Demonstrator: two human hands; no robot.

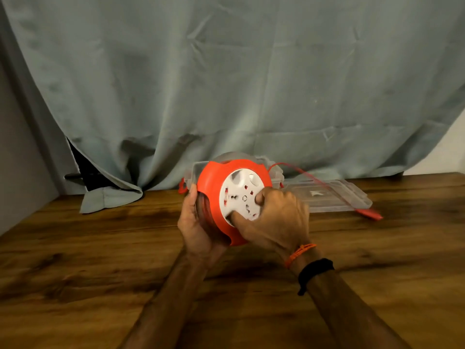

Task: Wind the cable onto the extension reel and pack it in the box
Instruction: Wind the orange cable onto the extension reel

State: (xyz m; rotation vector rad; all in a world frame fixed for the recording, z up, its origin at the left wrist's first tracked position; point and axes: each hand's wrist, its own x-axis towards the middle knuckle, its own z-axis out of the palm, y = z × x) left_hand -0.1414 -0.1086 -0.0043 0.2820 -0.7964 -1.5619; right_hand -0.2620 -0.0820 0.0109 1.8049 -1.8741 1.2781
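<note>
box mostly hidden behind reel, plug blurred, both forearms cut off at bottom edge

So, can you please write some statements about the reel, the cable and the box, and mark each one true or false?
1. Both hands are on the reel. True: left hand, right hand.
2. The reel lies inside the box. False: it is held above the table.
3. The cable is fully wound. False: a stretch trails right, its plug on the table.
4. The clear lid lies on the table. True.
</note>
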